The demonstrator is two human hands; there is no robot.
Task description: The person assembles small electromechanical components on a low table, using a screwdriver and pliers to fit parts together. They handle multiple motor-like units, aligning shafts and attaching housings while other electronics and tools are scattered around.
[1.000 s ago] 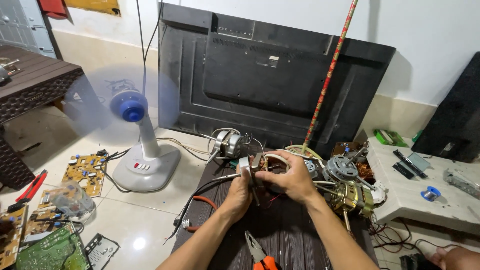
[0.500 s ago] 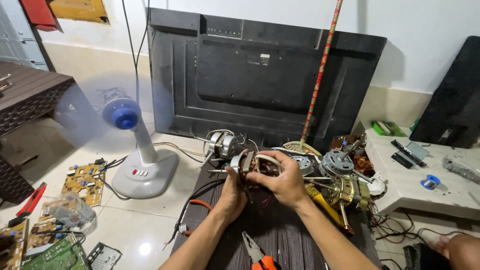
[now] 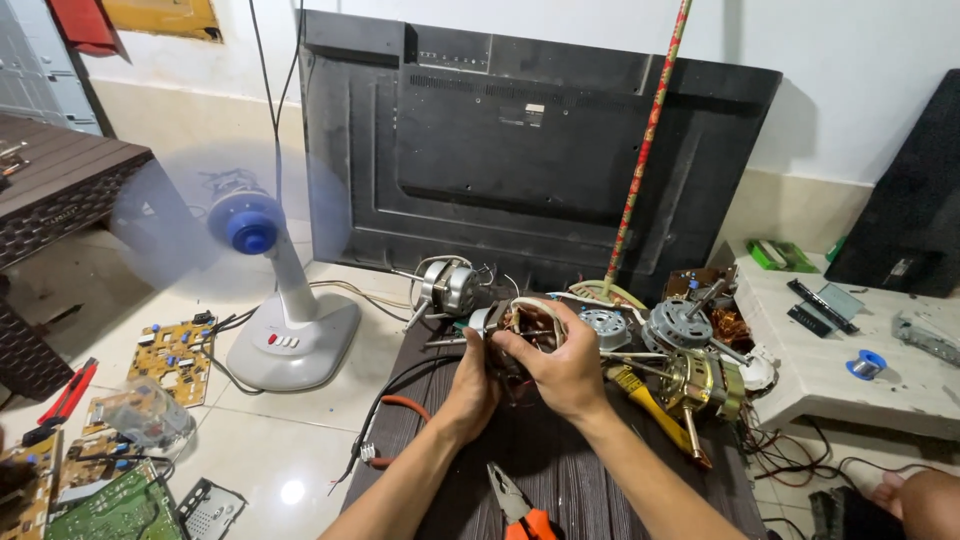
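Between my two hands, over the dark slatted tabletop (image 3: 560, 470), sits the small motor with copper windings (image 3: 522, 330). My left hand (image 3: 472, 385) cups it from below and the left side, fingers closed around the body. My right hand (image 3: 562, 365) covers it from the right and above, fingers curled onto the winding end, so both hands grip it about equally close. Its shaft seems to run left to right, though my hands hide most of it. Orange-handled pliers (image 3: 520, 505) lie nearer me; other motors (image 3: 690, 345) crowd just right.
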